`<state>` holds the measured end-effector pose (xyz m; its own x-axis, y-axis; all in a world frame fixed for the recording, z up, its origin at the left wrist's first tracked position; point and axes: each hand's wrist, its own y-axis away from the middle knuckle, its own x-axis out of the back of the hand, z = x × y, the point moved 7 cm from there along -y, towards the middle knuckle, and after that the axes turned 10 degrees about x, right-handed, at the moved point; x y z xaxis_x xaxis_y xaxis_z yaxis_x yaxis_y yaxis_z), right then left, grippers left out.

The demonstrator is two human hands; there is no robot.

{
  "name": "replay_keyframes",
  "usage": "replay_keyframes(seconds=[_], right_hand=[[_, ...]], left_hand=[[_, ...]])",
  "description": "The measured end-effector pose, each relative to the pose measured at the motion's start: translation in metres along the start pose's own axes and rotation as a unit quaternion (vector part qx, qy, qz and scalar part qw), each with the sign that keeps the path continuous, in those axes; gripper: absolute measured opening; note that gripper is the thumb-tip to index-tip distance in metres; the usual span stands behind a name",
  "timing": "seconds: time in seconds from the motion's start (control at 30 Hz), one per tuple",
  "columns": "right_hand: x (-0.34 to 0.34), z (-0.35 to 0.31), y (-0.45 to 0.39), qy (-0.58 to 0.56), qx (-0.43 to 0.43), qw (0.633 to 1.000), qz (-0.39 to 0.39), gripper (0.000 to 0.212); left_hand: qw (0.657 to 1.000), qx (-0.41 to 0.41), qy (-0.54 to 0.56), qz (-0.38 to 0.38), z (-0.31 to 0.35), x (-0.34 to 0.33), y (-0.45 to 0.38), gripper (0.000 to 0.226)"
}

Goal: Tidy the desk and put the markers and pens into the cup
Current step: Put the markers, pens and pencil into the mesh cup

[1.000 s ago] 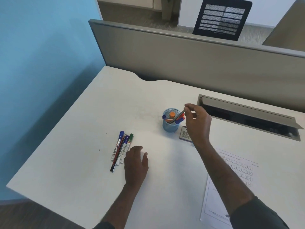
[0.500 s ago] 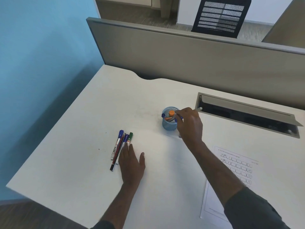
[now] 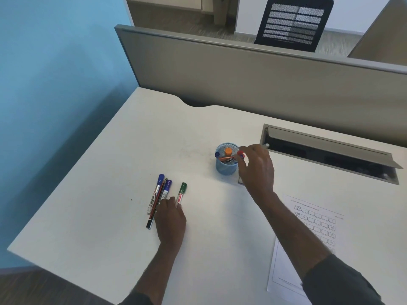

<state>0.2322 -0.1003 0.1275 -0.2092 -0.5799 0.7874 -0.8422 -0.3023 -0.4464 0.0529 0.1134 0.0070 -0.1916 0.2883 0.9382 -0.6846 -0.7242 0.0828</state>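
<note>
A blue mesh cup (image 3: pixel 226 167) stands mid-desk holding several markers with blue, orange and red caps. My right hand (image 3: pixel 256 167) is at the cup's right rim, fingertips pinching a red-capped marker (image 3: pixel 241 154) that sits in the cup. On the desk to the left lie a blue-capped marker (image 3: pixel 156 193), a purple-capped marker (image 3: pixel 166 189) and a dark pen (image 3: pixel 156 204), side by side. A green-capped marker (image 3: pixel 181 193) lies slightly apart to their right. My left hand (image 3: pixel 170 219) rests on the desk with its fingertips on the lower end of the green marker.
A printed worksheet (image 3: pixel 308 234) lies at the right under my right forearm. A small card (image 3: pixel 240 180) sits by the cup, mostly hidden by my hand. An open cable tray (image 3: pixel 326 150) runs along the back right. A grey partition (image 3: pixel 242 73) borders the desk's far side.
My right hand lowered the marker into the cup and stays at the rim. My left hand slid forward to the markers, and the green one now lies apart from the others.
</note>
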Motion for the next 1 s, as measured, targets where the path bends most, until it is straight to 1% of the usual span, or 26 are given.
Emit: replay_keyframes(seconds=[0.03,0.1,0.2,0.27,0.33,0.4,0.47,0.53,0.57,0.63,0.7,0.9,1.0], right_hand=[[0.002,0.0,0.001,0.002,0.002,1.0,0.009,0.021],[0.006,-0.003,0.002,0.004,0.01,0.999,0.031,0.022],[0.01,-0.019,0.01,-0.014,0.043,0.997,0.062,0.018],[0.007,-0.036,0.02,-0.045,0.076,0.994,0.062,0.015],[-0.001,-0.05,0.032,-0.095,0.088,0.991,0.039,0.015],[-0.017,-0.059,0.044,-0.122,0.056,0.991,-0.021,0.021],[-0.04,-0.061,0.056,-0.145,-0.018,0.982,-0.116,0.033],[-0.061,-0.059,0.066,-0.204,-0.116,0.953,-0.193,0.044],[-0.068,-0.058,0.07,-0.24,-0.156,0.935,-0.208,0.046],[-0.076,-0.057,0.073,-0.287,-0.2,0.914,-0.208,0.041],[-0.079,-0.057,0.073,-0.297,-0.221,0.906,-0.206,0.032],[-0.078,-0.054,0.07,-0.309,-0.236,0.9,-0.197,0.024],[-0.078,-0.049,0.069,-0.307,-0.243,0.9,-0.191,0.025]], left_hand=[[1.0,0.001,0.002,-0.003,0.0,0.0,-0.001,0.009],[1.0,0.014,0.018,-0.014,0.0,-0.001,-0.002,0.01],[0.997,0.036,0.063,-0.03,0.002,-0.003,-0.003,0.013],[0.993,0.036,0.106,-0.029,0.007,-0.001,-0.002,0.013],[0.987,0.025,0.159,-0.021,0.016,0.003,0.001,0.014],[0.981,0.009,0.192,-0.012,0.026,0.008,0.006,0.018],[0.973,0.001,0.229,-0.014,0.035,0.011,0.009,0.02],[0.966,-0.022,0.257,-0.011,0.043,0.016,0.011,0.019],[0.964,-0.041,0.263,-0.004,0.046,0.018,0.013,0.018],[0.96,-0.071,0.27,0.008,0.05,0.023,0.014,0.017],[0.96,-0.082,0.269,0.005,0.052,0.023,0.016,0.02],[0.961,-0.103,0.256,-0.014,0.053,0.019,0.016,0.032],[0.96,-0.103,0.261,-0.021,0.049,0.016,0.014,0.031]])
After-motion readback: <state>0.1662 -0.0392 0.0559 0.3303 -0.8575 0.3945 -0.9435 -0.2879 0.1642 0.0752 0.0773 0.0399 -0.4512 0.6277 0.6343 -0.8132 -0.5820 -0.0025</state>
